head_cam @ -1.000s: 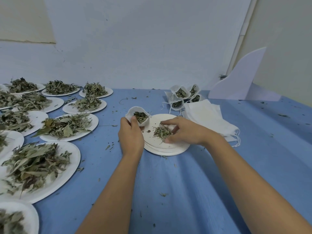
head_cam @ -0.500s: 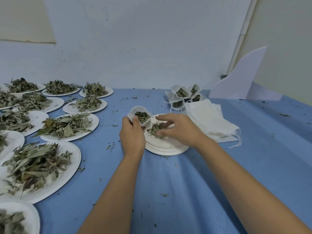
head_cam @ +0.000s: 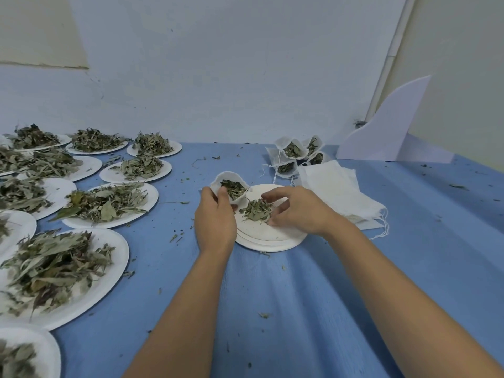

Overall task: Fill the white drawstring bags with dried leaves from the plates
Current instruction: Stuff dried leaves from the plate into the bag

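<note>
White drawstring bag (head_cam: 231, 190) sits at the far left edge of the stack of paper plates (head_cam: 272, 237), its mouth open toward us with dark leaf bits showing inside. We see only its upper part. The left hand (head_cam: 215, 219) covers the rest, fingers curled around the cloth and gripping it, so we cannot make out how full it is below the rim.

Our right hand (head_cam: 300, 211) arches over a small heap of dried leaves (head_cam: 256, 211) on the top plate. Its fingers are curled round the heap, index tip at the far side and thumb at the near side. The palm hides the heap's right edge, and we cannot tell whether any leaves are off the plate.

Behind the stack, filled bags (head_cam: 293, 155) stand clustered with open mouths, overlapping so that their number is unclear. Just beside them a pile of empty bags (head_cam: 335, 186) lies flat on the blue tabletop (head_cam: 300, 309).

To the left, leaf-heaped plates (head_cam: 106, 203) spread out, several cut off by the frame's left and bottom edges.
</note>
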`<action>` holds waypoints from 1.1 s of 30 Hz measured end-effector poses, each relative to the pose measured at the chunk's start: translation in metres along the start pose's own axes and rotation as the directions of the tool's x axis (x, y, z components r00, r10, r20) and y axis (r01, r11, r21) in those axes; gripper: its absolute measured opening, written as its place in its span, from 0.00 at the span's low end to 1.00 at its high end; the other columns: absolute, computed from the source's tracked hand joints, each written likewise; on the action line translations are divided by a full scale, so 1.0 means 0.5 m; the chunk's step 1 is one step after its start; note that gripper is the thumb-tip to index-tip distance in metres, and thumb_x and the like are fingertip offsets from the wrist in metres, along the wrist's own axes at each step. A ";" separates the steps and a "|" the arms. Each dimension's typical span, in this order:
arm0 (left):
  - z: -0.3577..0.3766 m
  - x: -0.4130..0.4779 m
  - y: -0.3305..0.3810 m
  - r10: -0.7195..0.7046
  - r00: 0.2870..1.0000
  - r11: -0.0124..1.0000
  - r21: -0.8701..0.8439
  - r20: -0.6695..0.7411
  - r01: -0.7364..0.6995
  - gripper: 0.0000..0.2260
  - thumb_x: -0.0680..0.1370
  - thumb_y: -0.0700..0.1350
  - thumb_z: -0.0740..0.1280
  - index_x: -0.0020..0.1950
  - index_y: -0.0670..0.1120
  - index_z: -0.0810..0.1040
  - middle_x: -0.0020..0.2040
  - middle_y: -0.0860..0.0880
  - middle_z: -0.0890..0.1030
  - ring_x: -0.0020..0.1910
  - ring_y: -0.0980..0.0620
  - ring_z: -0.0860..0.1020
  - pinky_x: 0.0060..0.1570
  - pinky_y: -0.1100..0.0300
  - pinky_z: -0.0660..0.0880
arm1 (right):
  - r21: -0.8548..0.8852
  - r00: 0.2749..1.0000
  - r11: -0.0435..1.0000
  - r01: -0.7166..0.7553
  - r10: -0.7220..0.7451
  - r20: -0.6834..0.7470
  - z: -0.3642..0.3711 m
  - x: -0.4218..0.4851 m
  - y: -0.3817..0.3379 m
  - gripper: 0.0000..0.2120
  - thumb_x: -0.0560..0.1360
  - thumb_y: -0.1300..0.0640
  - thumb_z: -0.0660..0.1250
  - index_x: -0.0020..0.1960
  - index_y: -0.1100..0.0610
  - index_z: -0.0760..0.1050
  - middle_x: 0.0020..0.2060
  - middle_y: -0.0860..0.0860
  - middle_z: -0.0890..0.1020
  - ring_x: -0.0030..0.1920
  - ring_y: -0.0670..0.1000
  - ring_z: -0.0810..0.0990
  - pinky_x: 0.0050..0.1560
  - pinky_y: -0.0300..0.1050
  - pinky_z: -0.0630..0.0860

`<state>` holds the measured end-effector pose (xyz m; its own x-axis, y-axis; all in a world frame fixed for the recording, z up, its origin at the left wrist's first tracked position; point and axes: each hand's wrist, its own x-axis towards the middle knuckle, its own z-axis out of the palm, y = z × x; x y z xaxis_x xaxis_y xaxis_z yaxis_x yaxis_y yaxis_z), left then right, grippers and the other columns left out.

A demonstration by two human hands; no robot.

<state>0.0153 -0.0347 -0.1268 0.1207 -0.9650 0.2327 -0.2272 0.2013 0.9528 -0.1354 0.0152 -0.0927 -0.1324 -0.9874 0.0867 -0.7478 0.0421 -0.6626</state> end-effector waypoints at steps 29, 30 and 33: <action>0.007 -0.007 -0.001 0.110 0.986 0.993 -0.055 0.122 -0.104 0.10 0.82 0.47 0.57 0.44 0.42 0.69 0.37 0.50 0.76 0.36 0.52 0.76 0.35 0.65 0.70 | -0.508 0.959 0.847 0.154 -0.251 -0.128 0.079 0.008 -0.025 0.12 0.78 0.57 0.61 0.58 0.53 0.81 0.49 0.56 0.84 0.50 0.58 0.79 0.50 0.50 0.72; 0.005 -0.006 0.000 0.129 0.987 0.992 -0.018 0.098 -0.128 0.11 0.82 0.47 0.58 0.43 0.43 0.69 0.35 0.51 0.74 0.34 0.53 0.73 0.31 0.67 0.67 | -0.507 0.960 0.850 0.142 -0.244 -0.139 0.082 0.006 -0.028 0.13 0.78 0.58 0.61 0.57 0.53 0.81 0.48 0.56 0.84 0.50 0.58 0.79 0.50 0.50 0.73; 0.000 -0.002 0.007 0.171 0.985 0.984 0.036 0.029 -0.172 0.11 0.80 0.48 0.61 0.39 0.46 0.69 0.36 0.52 0.74 0.36 0.53 0.71 0.34 0.64 0.66 | -0.558 0.961 0.821 0.121 -0.239 -0.142 0.088 0.006 -0.033 0.13 0.77 0.62 0.60 0.52 0.56 0.82 0.45 0.56 0.84 0.46 0.58 0.79 0.46 0.48 0.73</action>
<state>0.0147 -0.0332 -0.1238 0.0516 -0.9210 0.3862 -0.2796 0.3579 0.8909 -0.0951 0.0050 -0.1142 -0.0413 -0.9369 0.3472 -0.9930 -0.0001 -0.1184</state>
